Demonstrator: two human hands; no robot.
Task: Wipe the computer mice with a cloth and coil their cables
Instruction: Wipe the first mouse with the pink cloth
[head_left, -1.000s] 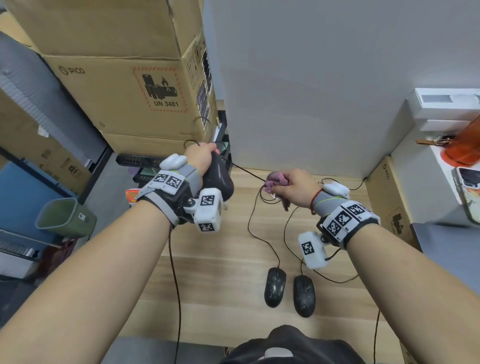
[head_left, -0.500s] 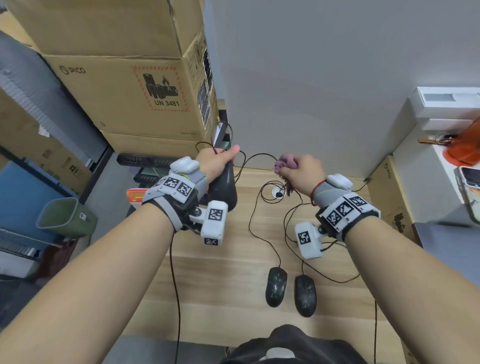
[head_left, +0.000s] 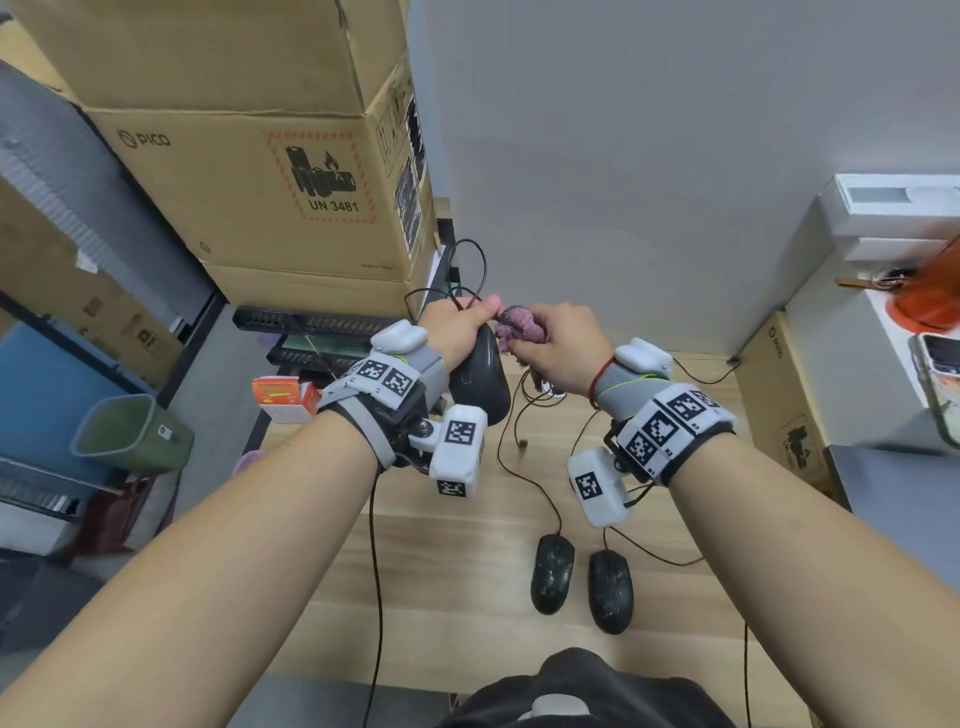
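Head view: my left hand grips a black mouse held up above the desk, thumb pinching loops of its cable. My right hand is closed round the purple cloth, which meets the left thumb at the mouse's top end. Two more black mice lie side by side on the desk, nearer to me than the held mouse, their cords trailing away from me under my right wrist.

Risks, as I judge them: the springy loops could slip from under my thumb and uncoil. Cords from the desk mice run beneath my right wrist, so they might snag and drag those mice.

Readable writing: the cardboard box behind the held mouse says "PICO" and "UN 3481" beneath a battery-fire symbol.
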